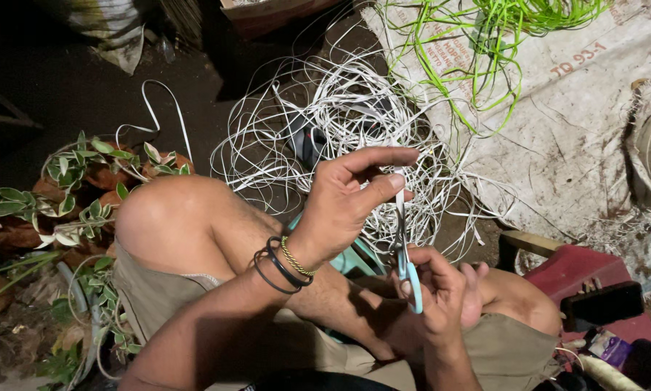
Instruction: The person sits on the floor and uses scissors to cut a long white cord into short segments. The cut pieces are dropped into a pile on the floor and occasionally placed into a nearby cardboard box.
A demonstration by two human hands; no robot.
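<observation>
Standing right next to this person, who's sitting low with knees up, working over their lap. The left hand (354, 192) is raised in the middle of everything, thumb and forefinger pressed together on a thin white strip (399, 194), holding it upright and taut, I'd guess so the blades can get at it cleanly. The right hand (441, 293), down at about 5 o'clock from the left, has its grip closed around the light blue handles of a pair of scissors (406, 253), blades pointing up toward 12 right alongside the strip. Can't tell if the blades are actually biting it. The strip looks like it comes from the big loose tangle of white strips (340, 123) on the ground at 12 o'clock from the hands, close enough to pull from. A bunch of bright green strips (485, 29) lies on a dirty white sack (579, 123) at 1 o'clock. Leafy potted plants (72, 188) crowd in at 9 o'clock, and a red box (572, 268) sits at 4.
</observation>
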